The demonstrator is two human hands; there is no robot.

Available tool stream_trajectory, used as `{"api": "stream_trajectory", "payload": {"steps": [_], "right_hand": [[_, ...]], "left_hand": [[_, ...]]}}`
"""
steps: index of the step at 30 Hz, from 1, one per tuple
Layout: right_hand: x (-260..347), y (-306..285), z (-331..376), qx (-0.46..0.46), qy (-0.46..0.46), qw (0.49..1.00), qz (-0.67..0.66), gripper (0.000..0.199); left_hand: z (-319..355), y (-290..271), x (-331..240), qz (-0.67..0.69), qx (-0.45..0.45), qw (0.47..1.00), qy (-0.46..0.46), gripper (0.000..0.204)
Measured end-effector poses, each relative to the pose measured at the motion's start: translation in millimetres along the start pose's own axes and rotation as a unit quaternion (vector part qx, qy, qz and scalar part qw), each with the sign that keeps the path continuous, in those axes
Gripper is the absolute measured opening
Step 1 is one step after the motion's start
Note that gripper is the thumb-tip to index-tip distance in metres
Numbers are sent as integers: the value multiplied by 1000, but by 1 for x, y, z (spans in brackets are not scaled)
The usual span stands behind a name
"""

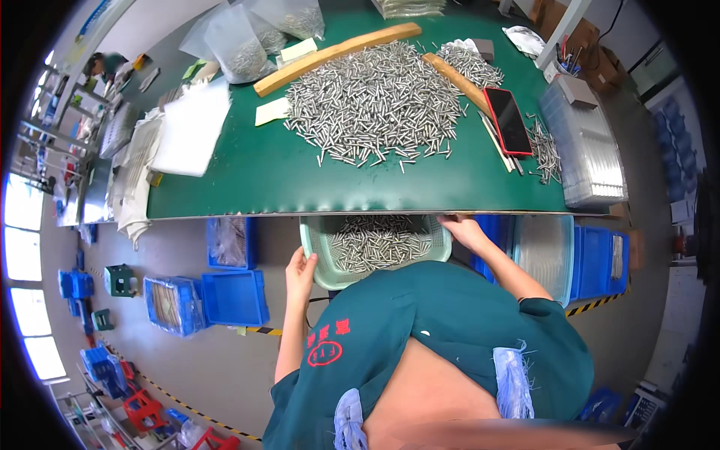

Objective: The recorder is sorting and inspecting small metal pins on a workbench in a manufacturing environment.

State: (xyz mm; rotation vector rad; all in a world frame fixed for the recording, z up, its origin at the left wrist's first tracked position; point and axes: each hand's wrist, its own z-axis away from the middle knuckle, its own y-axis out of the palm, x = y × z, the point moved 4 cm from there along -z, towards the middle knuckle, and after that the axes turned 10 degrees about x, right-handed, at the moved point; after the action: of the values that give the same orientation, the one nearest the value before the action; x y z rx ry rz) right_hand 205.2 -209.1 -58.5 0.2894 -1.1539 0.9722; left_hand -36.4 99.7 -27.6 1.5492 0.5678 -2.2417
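A pale green plastic basket (322, 273) sits partly under the table's front edge, against my body. Many small silver metal pins (375, 244) lie in it. My left hand (301, 271) grips the basket's left side, thumb up by the rim. At the far right corner, my right hand (463, 231) is closed on the rim, its fingertips partly hidden by the table edge. On the green tabletop (360, 191) spreads a large heap of similar metal pins (375, 101).
Two wooden bars (337, 58) border the heap. A red-edged phone (508, 122), clear plastic trays (585, 146) and longer metal pieces (545, 150) lie at the right. White sheets (193, 124) and filled plastic bags (236, 49) are at the left. Blue bins (235, 298) stand on the floor.
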Motion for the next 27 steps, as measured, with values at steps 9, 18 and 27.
{"api": "stream_trajectory", "payload": {"steps": [9,18,27], "right_hand": [[-12,2,21,99,63,977,-178,44],[0,14,63,277,26,960,20,50],[20,20,44,68,-101,992,16,38]], "left_hand": [[-8,-9,5,10,8,1000,-14,25],[-24,2,1,-66,-11,998,3,26],[-41,7,-3,54,-66,991,99,22]]}}
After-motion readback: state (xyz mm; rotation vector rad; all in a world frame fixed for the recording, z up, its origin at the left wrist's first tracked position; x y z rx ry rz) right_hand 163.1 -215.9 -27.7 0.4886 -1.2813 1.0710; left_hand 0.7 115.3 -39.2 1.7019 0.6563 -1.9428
